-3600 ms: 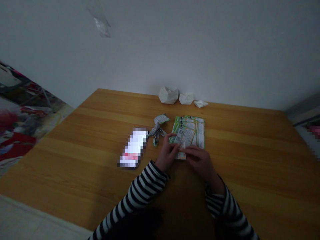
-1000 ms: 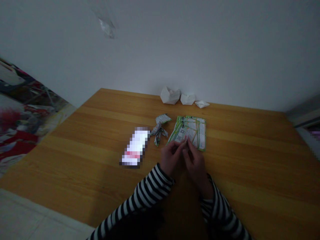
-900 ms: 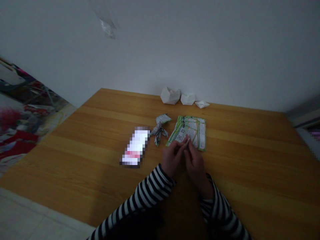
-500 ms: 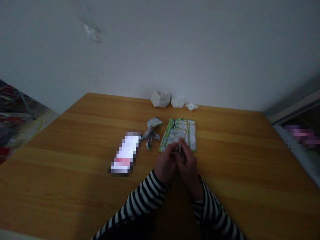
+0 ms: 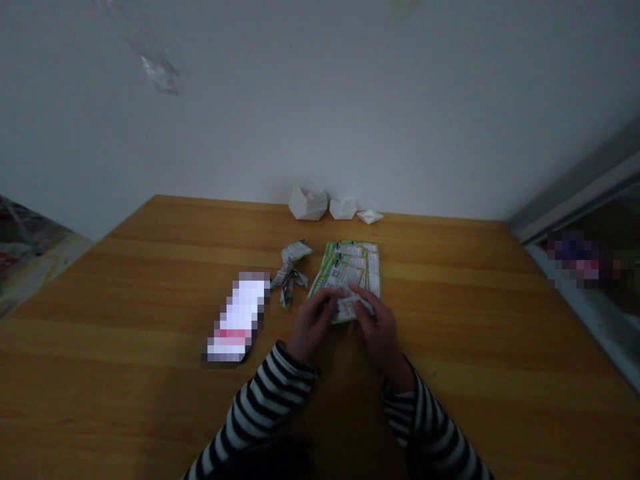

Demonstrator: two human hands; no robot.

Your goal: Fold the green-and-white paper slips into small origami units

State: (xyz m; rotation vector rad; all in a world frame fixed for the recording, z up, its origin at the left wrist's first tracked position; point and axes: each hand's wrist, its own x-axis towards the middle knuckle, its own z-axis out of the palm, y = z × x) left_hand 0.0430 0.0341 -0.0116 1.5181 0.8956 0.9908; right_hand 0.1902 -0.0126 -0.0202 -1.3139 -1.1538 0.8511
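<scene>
Between my two hands is a small folded piece of printed paper [image 5: 346, 309], white with a green edge. My left hand [image 5: 314, 323] pinches its left side, and my right hand [image 5: 376, 327] pinches its right side with thumb and fingers. Just beyond them, a fanned stack of green-and-white printed leaflets [image 5: 345, 263] lies flat on the wooden table; my fingers cover its near edge. Left of the leaflets rest folded printed-paper pieces [image 5: 290, 273], pointed and creased, made of similar paper.
A phone with a lit, blurred screen [image 5: 237, 317] lies to the left on the wooden table [image 5: 475, 320]. Along the wall stand a large white paper boat [image 5: 307, 204], a smaller white folded paper [image 5: 343, 209] and a flat white one [image 5: 370, 217]. Clear plastic [image 5: 159, 72] hangs on the wall.
My hands have moved apart, and the folded paper, mostly hidden between them before, now shows flat between my fingers. The whole view has shifted slightly.
</scene>
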